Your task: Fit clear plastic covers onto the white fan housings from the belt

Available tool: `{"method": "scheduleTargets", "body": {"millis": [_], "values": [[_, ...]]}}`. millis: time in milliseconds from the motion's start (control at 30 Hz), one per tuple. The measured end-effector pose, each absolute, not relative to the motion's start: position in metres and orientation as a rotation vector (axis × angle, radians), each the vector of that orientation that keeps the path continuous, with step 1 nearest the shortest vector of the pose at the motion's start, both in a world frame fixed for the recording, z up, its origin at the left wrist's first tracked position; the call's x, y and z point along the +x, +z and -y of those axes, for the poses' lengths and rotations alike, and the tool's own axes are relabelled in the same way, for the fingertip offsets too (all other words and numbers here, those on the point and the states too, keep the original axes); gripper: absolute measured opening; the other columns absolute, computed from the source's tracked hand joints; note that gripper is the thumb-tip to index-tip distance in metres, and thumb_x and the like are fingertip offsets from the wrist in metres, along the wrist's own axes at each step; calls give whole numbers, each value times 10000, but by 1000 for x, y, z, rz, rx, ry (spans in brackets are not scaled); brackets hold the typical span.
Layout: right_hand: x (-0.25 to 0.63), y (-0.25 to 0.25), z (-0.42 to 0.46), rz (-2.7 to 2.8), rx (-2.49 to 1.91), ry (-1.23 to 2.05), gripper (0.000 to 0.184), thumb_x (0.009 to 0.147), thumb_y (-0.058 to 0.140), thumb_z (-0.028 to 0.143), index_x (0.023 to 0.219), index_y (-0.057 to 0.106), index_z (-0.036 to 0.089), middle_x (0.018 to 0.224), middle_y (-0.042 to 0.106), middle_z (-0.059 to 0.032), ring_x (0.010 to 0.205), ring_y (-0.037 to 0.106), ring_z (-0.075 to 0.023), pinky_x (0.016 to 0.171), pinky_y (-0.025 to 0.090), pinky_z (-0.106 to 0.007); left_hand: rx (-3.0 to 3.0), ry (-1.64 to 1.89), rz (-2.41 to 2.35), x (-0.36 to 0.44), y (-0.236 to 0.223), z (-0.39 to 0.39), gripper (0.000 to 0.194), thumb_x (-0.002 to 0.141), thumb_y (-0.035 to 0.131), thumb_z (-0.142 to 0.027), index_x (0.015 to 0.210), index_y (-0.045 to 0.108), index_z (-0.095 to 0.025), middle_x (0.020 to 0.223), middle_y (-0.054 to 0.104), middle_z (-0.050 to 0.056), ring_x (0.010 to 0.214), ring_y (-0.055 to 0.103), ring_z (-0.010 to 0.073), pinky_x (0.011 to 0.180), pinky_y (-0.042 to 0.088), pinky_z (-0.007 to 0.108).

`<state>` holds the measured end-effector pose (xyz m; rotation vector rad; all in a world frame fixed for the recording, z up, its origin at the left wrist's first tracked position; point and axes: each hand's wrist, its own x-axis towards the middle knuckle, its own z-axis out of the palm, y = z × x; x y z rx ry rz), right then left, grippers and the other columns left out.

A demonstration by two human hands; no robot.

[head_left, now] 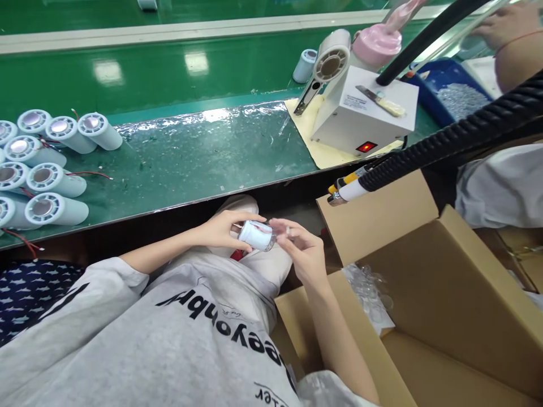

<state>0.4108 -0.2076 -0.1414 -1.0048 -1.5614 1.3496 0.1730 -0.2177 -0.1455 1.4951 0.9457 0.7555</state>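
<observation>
My left hand (224,229) is closed around a light-blue wrapped cylinder (255,235) that looks like a battery pack, held tilted above my lap. Red wire shows along its side. At its right end my right hand (303,246) has thumb and fingers pinched on a small clear plastic piece (281,231), whose exact shape is blurred. Similar light-blue cylinders (57,209) with ringed ends and thin red wires lie in a cluster at the bench's left.
On the green bench (203,161) stands a white box-shaped device (360,116) with a lit red switch and a knife on top. A black hose (458,133) crosses at right. An open carton (424,271) with clear plastic pieces (371,294) stands beside me. Another person's hand (509,28) is top right.
</observation>
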Motion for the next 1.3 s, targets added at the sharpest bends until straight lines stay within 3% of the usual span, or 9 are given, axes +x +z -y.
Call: {"method": "scheduleTargets", "body": {"millis": [67, 200, 400, 567, 867, 1067, 1300], "values": [[414, -138, 210, 1803, -944, 1194, 240, 800, 868, 403, 974, 795, 254, 1278, 740, -111, 1224, 694, -312, 1091, 542, -493, 1373, 766, -977, 175, -137, 221, 711, 710, 891, -370, 1359, 657, -195, 1367, 675, 147, 1108, 691, 251, 882, 572, 327], [420, -134, 217, 2006, -915, 1035, 279, 863, 819, 368, 1108, 752, 255, 1337, 716, -116, 1240, 692, -312, 1079, 562, -486, 1336, 729, -978, 174, -127, 224, 717, 713, 888, -396, 1363, 661, -196, 1310, 706, 137, 959, 711, 213, 770, 558, 283], [423, -131, 225, 1860, -929, 1227, 375, 831, 855, 413, 1143, 713, 259, 1256, 744, -102, 1211, 701, -303, 1012, 609, -458, 1406, 757, -816, 169, -122, 227, 727, 719, 895, -291, 1402, 647, -275, 1503, 599, 122, 1327, 607, 310, 978, 566, 362], [423, -123, 228, 1721, -981, 1404, 393, 802, 879, 407, 1128, 702, 278, 1170, 750, -49, 1096, 724, -237, 930, 646, -377, 1436, 776, -779, 169, -119, 231, 719, 743, 880, -257, 1418, 634, -295, 1503, 599, 115, 1382, 569, 309, 1037, 551, 395], [420, -118, 227, 1542, -1051, 1647, 462, 798, 854, 522, 1125, 661, 260, 1179, 736, -81, 1016, 730, -241, 801, 644, -345, 1473, 796, -752, 168, -116, 232, 674, 756, 877, -275, 1393, 657, -310, 1501, 602, 113, 1401, 554, 323, 1048, 554, 417], [415, -115, 225, 1475, -1087, 1740, 456, 819, 792, 596, 1061, 631, 245, 973, 737, -48, 816, 716, -199, 682, 637, -320, 1522, 773, -780, 166, -114, 233, 649, 765, 872, -310, 1380, 666, -304, 1479, 615, 111, 1403, 549, 327, 1036, 553, 416], [407, -120, 224, 1220, -1173, 1910, 598, 714, 804, 738, 929, 595, 220, 708, 633, 25, 574, 650, -149, 503, 631, -293, 1545, 783, -769, 165, -114, 233, 647, 774, 866, -310, 1388, 661, -300, 1489, 612, 116, 1414, 542, 325, 1037, 555, 414]]}}
